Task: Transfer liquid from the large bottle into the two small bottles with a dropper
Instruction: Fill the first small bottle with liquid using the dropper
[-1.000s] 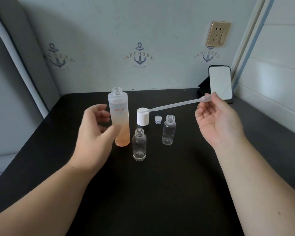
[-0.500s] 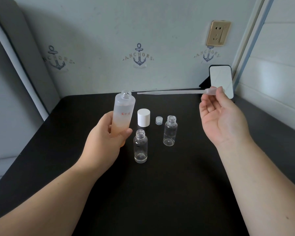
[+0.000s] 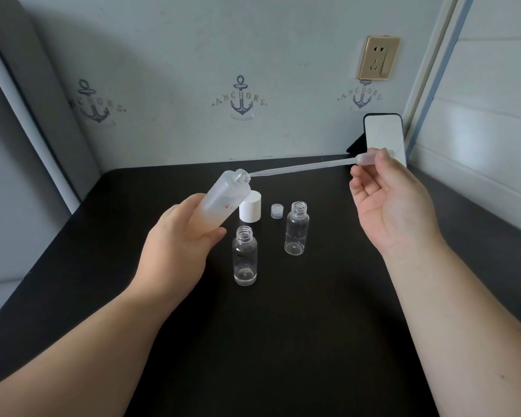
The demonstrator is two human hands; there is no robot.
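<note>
Your left hand (image 3: 181, 251) is wrapped around the big bottle (image 3: 220, 203), holding it up off the black table (image 3: 313, 341) and tipped so its open mouth leans toward your right. Your right hand (image 3: 394, 203) pinches the soft bulb of the dropper (image 3: 301, 169) between thumb and a fingertip; the other fingers curl loosely and hold nothing. The thin tip is right at the bottle's mouth — I can't tell if it is inside yet.

The job now, I think, is to get that tip down into the peach-colored liquid, which sits low in the bottle by your palm. Keep the bottle still and don't tip it much more (it has no cap on and could spill). Squeeze the bulb first, slide the tip in deep, then let go slowly so it drinks up the liquid.

The two small bottles — the near one (image 3: 245, 255) and the far one (image 3: 297, 227) — stand open on the table, just below the big bottle. The white cap (image 3: 250, 209) and a tiny clear cap (image 3: 277, 211) sit behind them.
</note>
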